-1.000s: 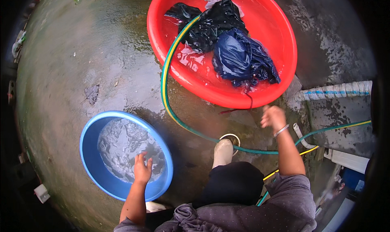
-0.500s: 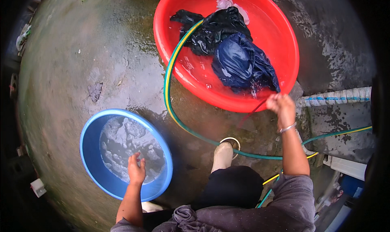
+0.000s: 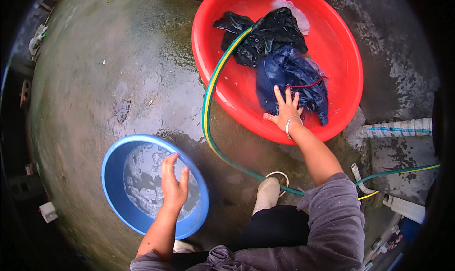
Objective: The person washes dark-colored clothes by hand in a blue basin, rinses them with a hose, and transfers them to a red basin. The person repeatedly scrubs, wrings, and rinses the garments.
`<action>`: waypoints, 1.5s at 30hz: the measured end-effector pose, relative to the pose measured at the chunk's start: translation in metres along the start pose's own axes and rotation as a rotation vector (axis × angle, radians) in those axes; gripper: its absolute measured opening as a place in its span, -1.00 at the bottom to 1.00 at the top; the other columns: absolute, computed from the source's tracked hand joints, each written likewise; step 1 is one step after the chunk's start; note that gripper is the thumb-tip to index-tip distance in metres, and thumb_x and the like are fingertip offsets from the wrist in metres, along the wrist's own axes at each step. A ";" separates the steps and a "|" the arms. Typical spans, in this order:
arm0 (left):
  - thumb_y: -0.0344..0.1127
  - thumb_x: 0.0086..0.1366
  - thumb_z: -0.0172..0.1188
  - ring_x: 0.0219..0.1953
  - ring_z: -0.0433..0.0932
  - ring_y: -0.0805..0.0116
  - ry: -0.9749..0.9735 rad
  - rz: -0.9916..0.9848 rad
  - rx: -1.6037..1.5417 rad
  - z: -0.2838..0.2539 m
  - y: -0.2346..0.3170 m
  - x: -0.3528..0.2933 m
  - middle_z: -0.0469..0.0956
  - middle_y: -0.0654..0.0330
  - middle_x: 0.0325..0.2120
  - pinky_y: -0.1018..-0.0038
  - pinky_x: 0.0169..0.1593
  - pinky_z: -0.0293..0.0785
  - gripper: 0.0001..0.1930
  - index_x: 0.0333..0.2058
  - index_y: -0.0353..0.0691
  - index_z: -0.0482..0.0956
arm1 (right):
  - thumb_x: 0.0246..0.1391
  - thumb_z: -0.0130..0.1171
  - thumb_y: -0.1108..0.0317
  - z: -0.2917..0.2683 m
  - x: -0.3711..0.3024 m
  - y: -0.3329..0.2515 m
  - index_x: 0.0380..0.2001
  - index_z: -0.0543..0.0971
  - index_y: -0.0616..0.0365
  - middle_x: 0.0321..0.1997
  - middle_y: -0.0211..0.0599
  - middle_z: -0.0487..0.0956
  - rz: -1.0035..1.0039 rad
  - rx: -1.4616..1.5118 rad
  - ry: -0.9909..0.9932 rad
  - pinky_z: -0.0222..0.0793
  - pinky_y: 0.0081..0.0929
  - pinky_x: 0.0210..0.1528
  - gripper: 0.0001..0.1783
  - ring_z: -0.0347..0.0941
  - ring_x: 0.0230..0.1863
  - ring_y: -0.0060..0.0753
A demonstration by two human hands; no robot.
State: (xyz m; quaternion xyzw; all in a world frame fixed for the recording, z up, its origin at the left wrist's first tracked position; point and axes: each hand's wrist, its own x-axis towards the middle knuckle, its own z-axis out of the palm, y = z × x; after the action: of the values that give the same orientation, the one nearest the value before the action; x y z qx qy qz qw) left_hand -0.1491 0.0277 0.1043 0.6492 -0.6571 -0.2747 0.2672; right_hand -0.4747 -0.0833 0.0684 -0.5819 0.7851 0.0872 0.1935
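My right hand (image 3: 287, 110) rests with fingers spread on a wet navy blue garment (image 3: 275, 74) in the red tub (image 3: 348, 81). A thin dark red cord (image 3: 310, 84) lies across that garment. Farther back in the tub are a black garment (image 3: 272, 36) and a pale pink cloth (image 3: 298, 19). Over the blue basin (image 3: 108, 176), which holds soapy water (image 3: 144, 176), hovers my left hand (image 3: 174, 185), fingers apart and nothing in it. A green and yellow hose (image 3: 207, 112) runs over the red tub's rim, its end hidden at the black garment.
Wet concrete floor (image 3: 76, 119) surrounds both tubs. The hose passes by my light-coloured boot (image 3: 267, 195) and a white ring (image 3: 284, 176). A white wrapped pipe (image 3: 398, 128) lies at the right. A dry leaf (image 3: 122, 110) is on the floor at the left.
My right hand has moved left from the tub's near rim onto the navy garment. The red cord has gone from hanging at the rim to lying on the garment. My left hand has risen slightly.
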 end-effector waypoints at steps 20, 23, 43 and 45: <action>-0.41 -0.02 0.16 -0.17 0.38 0.04 0.176 -0.026 0.261 -0.089 -0.053 0.007 0.37 0.02 -0.19 0.31 -0.11 0.31 -0.62 -0.16 -0.22 0.37 | -0.32 0.13 0.46 -0.009 0.036 0.033 -0.02 0.25 0.12 0.00 0.06 0.26 -0.062 0.198 0.041 0.09 -0.37 0.10 -0.35 0.17 0.06 0.02; -0.32 0.00 0.16 -0.07 0.30 0.02 0.267 -0.425 0.545 -0.167 -0.137 -0.060 0.33 -0.05 -0.15 0.32 -0.01 0.23 -0.53 -0.09 -0.31 0.28 | -0.23 0.11 0.47 -0.034 -0.013 0.000 -0.24 0.41 0.21 -0.14 -0.01 0.34 -0.374 0.174 0.339 0.16 -0.37 0.00 -0.64 0.26 -0.07 -0.06; -0.19 0.08 0.13 -0.76 0.24 0.67 0.295 -0.634 -0.452 -0.214 -0.082 -0.092 0.36 0.37 -0.71 0.73 -0.73 0.08 -0.78 -0.50 -0.21 0.37 | -0.04 -0.01 0.46 0.107 -0.136 -0.151 0.13 -0.22 0.29 -0.17 0.13 0.37 -0.126 0.799 -0.523 0.30 -0.49 -0.87 -0.23 0.42 -0.71 -0.26; -0.19 0.10 0.12 -0.72 0.23 0.68 0.326 -0.554 -0.463 -0.211 -0.059 -0.058 0.35 0.39 -0.70 0.72 -0.67 0.10 -0.78 -0.52 -0.20 0.37 | -0.04 -0.02 0.46 0.111 -0.128 -0.142 0.10 -0.13 0.29 -0.21 0.08 0.38 -0.095 0.852 -0.573 0.27 -0.50 -0.89 -0.31 0.41 -0.70 -0.25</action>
State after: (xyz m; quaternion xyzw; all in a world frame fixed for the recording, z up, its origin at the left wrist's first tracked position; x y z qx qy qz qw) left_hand 0.0430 0.0821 0.2120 0.7596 -0.3265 -0.3706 0.4232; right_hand -0.2856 0.0257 0.0313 -0.4391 0.6392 -0.0933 0.6244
